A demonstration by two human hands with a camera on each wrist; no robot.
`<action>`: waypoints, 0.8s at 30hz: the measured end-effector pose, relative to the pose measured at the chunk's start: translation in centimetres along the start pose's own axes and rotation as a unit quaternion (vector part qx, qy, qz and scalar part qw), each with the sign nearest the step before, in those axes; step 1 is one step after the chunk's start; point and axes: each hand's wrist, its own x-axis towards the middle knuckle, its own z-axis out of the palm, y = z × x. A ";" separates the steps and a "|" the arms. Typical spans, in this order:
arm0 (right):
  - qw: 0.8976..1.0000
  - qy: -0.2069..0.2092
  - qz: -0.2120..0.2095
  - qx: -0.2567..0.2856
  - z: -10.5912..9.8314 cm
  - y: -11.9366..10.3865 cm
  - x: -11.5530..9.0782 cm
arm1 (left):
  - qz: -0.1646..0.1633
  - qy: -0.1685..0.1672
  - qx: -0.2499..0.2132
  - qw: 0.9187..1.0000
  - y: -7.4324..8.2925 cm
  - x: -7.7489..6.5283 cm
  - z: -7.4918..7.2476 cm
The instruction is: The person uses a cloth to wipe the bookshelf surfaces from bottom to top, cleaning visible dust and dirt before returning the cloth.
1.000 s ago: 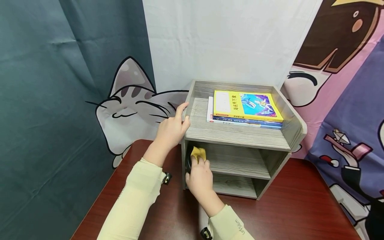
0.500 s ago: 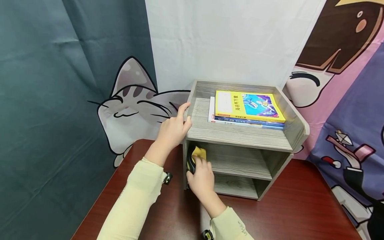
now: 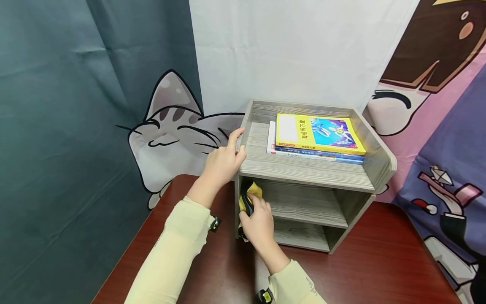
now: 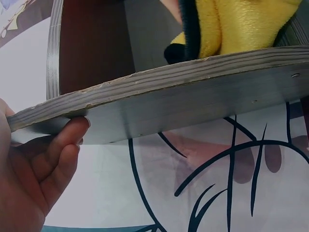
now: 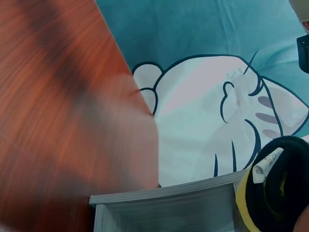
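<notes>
My left hand (image 3: 224, 162) grips the upper left side panel of a small grey wood-grain shelf (image 3: 303, 172). In the left wrist view, the fingers (image 4: 67, 140) curl against the panel's outer face. My right hand (image 3: 260, 221) holds a yellow cloth (image 3: 255, 190) with black edging, at the inner left wall of the middle compartment. The cloth is bunched, and its lower end hangs down by the shelf's front left edge. In the right wrist view, the cloth's dark folded side (image 5: 285, 193) shows a white tag (image 5: 266, 165); most of the right hand is out of that view.
Several stacked books (image 3: 319, 133), a yellow one on top, lie on the shelf's top level. A lower compartment (image 3: 300, 234) sits beneath the middle one. The shelf stands on a reddish-brown table (image 3: 364, 270), with printed curtains (image 3: 296, 50) behind.
The right hand has shifted slightly down along the inner left wall, and more of the cloth's black edging and its lower end now show. The left hand keeps its grip on the panel.
</notes>
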 end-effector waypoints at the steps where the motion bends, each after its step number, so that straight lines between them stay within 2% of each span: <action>1: 1.000 -0.001 0.000 0.002 -0.1 -0.1 0.0 | -0.001 -0.002 0.001 1.000 0.0 0.0 0.0; 7: 1.000 0.011 -0.006 0.010 -0.8 -0.8 0.5 | -0.002 -0.009 0.003 1.000 0.0 0.0 0.1; 16: 0.998 0.033 -0.019 0.058 -2.4 -2.5 1.6 | -0.004 -0.011 0.005 1.000 0.1 0.0 -0.1; 21: 0.991 0.022 0.025 0.127 -3.2 -3.4 1.8 | -0.002 -0.009 0.006 1.000 0.1 0.0 -0.1; 24: 0.976 0.008 0.072 0.206 -3.5 -3.7 2.0 | -0.002 -0.006 0.007 1.000 0.1 0.0 0.0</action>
